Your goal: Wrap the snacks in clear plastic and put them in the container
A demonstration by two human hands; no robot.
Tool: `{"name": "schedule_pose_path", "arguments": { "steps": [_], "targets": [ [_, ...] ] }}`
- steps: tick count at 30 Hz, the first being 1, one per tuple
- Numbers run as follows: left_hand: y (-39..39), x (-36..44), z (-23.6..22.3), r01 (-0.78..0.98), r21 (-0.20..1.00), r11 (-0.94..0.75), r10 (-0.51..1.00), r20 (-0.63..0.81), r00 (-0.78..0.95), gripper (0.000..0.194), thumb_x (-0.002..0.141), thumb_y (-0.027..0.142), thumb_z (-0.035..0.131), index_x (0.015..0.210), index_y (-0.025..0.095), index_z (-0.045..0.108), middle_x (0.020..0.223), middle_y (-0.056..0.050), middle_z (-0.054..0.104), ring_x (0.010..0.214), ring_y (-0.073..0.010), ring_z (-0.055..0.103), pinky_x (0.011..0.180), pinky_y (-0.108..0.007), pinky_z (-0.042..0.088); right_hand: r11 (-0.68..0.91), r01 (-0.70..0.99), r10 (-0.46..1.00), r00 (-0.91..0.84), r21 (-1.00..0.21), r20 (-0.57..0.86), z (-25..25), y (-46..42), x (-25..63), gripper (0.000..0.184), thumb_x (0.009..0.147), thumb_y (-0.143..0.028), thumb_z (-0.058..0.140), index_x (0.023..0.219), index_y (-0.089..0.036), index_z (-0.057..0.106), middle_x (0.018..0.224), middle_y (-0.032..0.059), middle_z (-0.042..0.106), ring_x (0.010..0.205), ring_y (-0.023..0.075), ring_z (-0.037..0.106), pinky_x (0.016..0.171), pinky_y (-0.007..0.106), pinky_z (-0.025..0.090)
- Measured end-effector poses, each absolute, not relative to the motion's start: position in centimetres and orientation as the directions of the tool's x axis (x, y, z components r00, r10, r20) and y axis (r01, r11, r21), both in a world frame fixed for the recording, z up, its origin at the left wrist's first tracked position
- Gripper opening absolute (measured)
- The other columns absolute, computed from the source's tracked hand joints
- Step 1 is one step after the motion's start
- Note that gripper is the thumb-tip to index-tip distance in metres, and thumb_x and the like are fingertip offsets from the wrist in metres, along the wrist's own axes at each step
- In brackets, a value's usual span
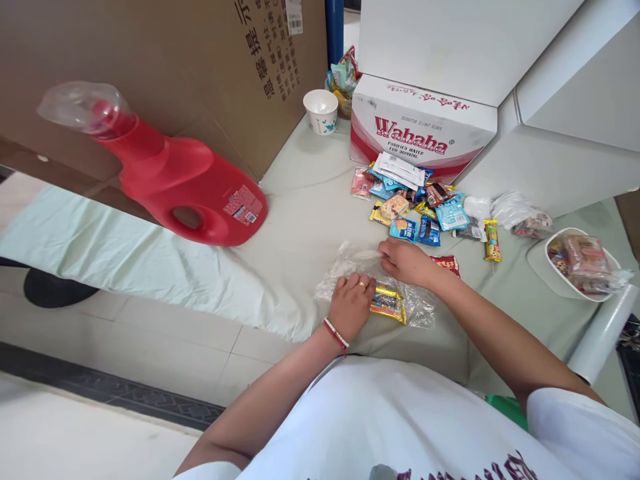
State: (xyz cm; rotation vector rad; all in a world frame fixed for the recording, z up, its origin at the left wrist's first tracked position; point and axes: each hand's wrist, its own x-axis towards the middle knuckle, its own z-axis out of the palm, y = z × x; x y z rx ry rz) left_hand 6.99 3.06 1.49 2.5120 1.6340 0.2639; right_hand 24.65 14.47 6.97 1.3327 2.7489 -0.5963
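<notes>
A clear plastic bag (423, 310) lies crumpled on the cloth-covered surface in front of me, with yellow-wrapped snacks (390, 303) in or under its film. My left hand (351, 307), wearing a ring and bead bracelet, presses down at the left end of these snacks, its fingers curled over the bag. Just up and to the right, my right hand (406, 260) is closed in a pinch on the bag's upper edge; its fingertips are partly hidden. A red snack packet (447, 265) lies beside my right wrist.
Beyond my hands is a pile of packaged snacks (405, 200) before a Wahaha box (425, 133). A white tub (543, 263) holds more packets at right, near a plastic film roll (600, 337). A red jug (200, 183) and paper cup (321, 113) stand at left and back.
</notes>
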Motion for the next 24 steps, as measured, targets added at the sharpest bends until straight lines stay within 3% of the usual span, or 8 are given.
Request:
{"name": "schedule_pose_path", "arguments": {
  "steps": [3, 5, 9, 12, 14, 18, 21, 24],
  "targets": [
    [2.9, 7.0, 1.5, 0.883, 0.24, -0.403, 0.915, 0.105, 0.389, 0.028, 0.102, 0.02, 0.045, 0.12, 0.02, 0.066, 0.098, -0.011, 0.068, 0.099, -0.0264, 0.058, 0.079, -0.043, 0.037, 0.59, 0.746, 0.718, -0.659, -0.309, -0.222, 8.4, 12.1, 24.8, 0.016, 0.102, -0.025, 0.048, 0.098, -0.02, 0.062, 0.091, 0.007, 0.067, 0.075, 0.0192, 0.058, 0.062, 0.03, 0.031],
    [2.6, 7.1, 1.4, 0.893, 0.264, -0.365, 0.931, 0.126, 0.343, 0.024, 0.102, 0.02, 0.044, 0.105, 0.021, 0.068, 0.092, -0.01, 0.068, 0.096, -0.0261, 0.059, 0.079, -0.043, 0.036, 0.63, 0.716, 0.69, -0.694, -0.3, -0.208, 8.2, 9.6, 24.6, 0.019, 0.104, -0.026, 0.045, 0.101, -0.02, 0.063, 0.095, 0.0075, 0.067, 0.074, 0.018, 0.058, 0.061, 0.03, 0.031],
    [1.9, 7.2, 0.7, 0.932, 0.347, -0.102, 0.979, 0.203, 0.032, 0.018, 0.1, 0.03, 0.052, 0.088, 0.021, 0.062, 0.09, -0.011, 0.066, 0.093, -0.0285, 0.058, 0.079, -0.043, 0.037, 0.688, 0.672, 0.644, -0.739, -0.272, -0.197, 5.1, 4.8, 24.5, 0.021, 0.104, -0.023, 0.045, 0.105, -0.021, 0.066, 0.097, 0.0075, 0.068, 0.072, 0.0162, 0.058, 0.059, 0.029, 0.033],
    [1.9, 6.0, -0.2, 0.858, 0.511, 0.038, 0.97, 0.188, -0.154, 0.026, 0.088, 0.045, 0.068, 0.09, 0.022, 0.057, 0.093, -0.011, 0.064, 0.095, -0.0303, 0.056, 0.082, -0.044, 0.041, 0.698, 0.667, 0.651, -0.743, -0.259, -0.156, 3.1, 2.8, 24.6, 0.027, 0.102, -0.018, 0.046, 0.12, -0.025, 0.065, 0.102, 0.0057, 0.068, 0.083, 0.0174, 0.061, 0.062, 0.027, 0.037],
    [2.2, 4.4, -0.7, 0.738, 0.674, 0.033, 0.977, 0.133, -0.164, 0.027, 0.082, 0.042, 0.072, 0.091, 0.022, 0.055, 0.094, -0.008, 0.063, 0.095, -0.0274, 0.056, 0.084, -0.042, 0.045, 0.678, 0.687, 0.675, -0.723, -0.261, -0.149, 2.8, 2.3, 24.5, 0.039, 0.1, -0.015, 0.047, 0.134, -0.028, 0.06, 0.105, 0.0049, 0.068, 0.085, 0.018, 0.061, 0.063, 0.027, 0.037],
    [3.2, 1.3, -0.8, 0.418, 0.895, 0.156, 0.911, 0.032, -0.41, 0.02, 0.086, 0.031, 0.054, 0.104, 0.022, 0.054, 0.107, -0.006, 0.061, 0.1, -0.0221, 0.059, 0.091, -0.038, 0.049, 0.677, 0.692, 0.655, -0.722, -0.252, -0.223, 3.7, 2.3, 23.9, 0.051, 0.095, -0.008, 0.049, 0.141, -0.031, 0.058, 0.105, 0.0057, 0.065, 0.085, 0.0192, 0.06, 0.062, 0.028, 0.034],
    [3.9, 1.0, 0.2, 0.442, 0.866, 0.232, 0.867, 0.022, -0.498, 0.032, 0.092, 0.038, 0.048, 0.117, 0.02, 0.056, 0.126, -0.013, 0.06, 0.122, -0.0273, 0.055, 0.107, -0.047, 0.043, 0.668, 0.704, 0.654, -0.71, -0.239, -0.263, 4.4, 2.3, 23.4, 0.053, 0.094, -0.008, 0.051, 0.14, -0.032, 0.059, 0.106, 0.0069, 0.064, 0.087, 0.0207, 0.06, 0.064, 0.029, 0.034],
    [3.9, 1.8, 1.6, 0.685, 0.705, 0.182, 0.963, 0.012, -0.269, 0.044, 0.081, 0.046, 0.068, 0.117, 0.02, 0.062, 0.138, -0.016, 0.058, 0.136, -0.0367, 0.046, 0.112, -0.055, 0.037, 0.653, 0.713, 0.657, -0.701, -0.254, -0.277, 4.6, 2.2, 23.3, 0.052, 0.095, -0.01, 0.052, 0.141, -0.033, 0.059, 0.105, 0.0071, 0.063, 0.088, 0.0213, 0.06, 0.067, 0.029, 0.035]
  ]
}}
